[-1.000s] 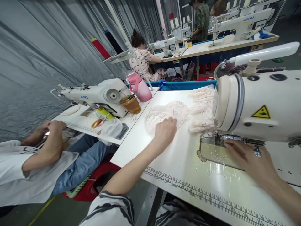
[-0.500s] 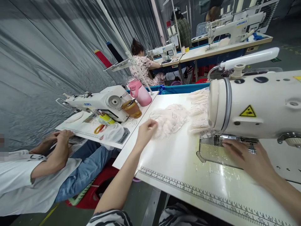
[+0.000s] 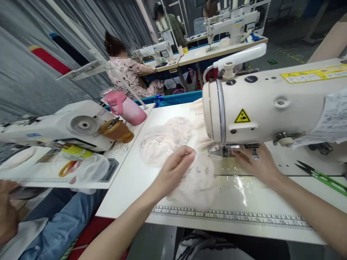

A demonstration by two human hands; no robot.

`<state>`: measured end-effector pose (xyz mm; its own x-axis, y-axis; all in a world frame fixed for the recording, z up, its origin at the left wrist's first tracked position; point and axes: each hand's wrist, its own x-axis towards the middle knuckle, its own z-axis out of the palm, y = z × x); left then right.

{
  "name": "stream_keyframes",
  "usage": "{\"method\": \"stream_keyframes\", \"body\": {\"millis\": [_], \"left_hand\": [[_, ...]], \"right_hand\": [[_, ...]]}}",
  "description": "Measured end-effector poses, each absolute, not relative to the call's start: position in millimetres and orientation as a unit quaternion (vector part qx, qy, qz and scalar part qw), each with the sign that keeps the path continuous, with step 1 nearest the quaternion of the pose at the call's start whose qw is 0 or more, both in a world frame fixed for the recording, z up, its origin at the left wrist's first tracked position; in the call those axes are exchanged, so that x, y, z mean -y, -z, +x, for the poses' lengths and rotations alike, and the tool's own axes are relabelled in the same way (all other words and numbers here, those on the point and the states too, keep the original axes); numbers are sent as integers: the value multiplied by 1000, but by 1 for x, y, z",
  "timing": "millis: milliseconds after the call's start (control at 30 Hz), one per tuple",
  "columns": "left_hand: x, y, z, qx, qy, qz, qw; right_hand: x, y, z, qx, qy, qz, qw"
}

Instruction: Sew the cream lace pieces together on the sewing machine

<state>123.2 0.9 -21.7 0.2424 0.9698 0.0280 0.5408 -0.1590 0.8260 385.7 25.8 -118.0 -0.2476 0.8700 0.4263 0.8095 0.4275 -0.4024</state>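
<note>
Since the earlier frame the left hand (image 3: 176,166) has drawn a pale pink lace fabric piece (image 3: 195,180) from the pile toward the needle, pinching its edge between thumb and fingers. The right hand (image 3: 257,164) lies flat, fingers spread, under the cream-white sewing machine (image 3: 271,104). 1 pair of green thread snips (image 3: 320,177) lies right on the white worktable (image 3: 130,180).

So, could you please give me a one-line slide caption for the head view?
Left hand grips a lace piece beside the sewing machine; right hand rests under its needle.

Grey plastic sheeting (image 3: 32,32); rows of sewing tables (image 3: 217,50).
</note>
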Motion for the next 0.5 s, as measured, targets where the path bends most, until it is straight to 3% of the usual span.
{"method": "stream_keyframes", "body": {"millis": [67, 167, 267, 400, 500], "left_hand": [[-10, 39, 147, -507, -220, 746, 372], [-18, 65, 167, -494, -192, 830, 172], [-8, 83, 177, -382, -205, 901, -9], [11, 98, 186, -280, -171, 942, -75], [10, 105, 189, -290, -165, 939, -85]], "right_hand": [[-27, 115, 386, 790, -19, -532, 303], [-28, 114, 386, 782, -6, -538, 316], [-28, 115, 387, 785, 15, -522, 333], [-22, 112, 385, 811, 131, -427, 378], [-17, 109, 383, 839, 162, -390, 342]]}}
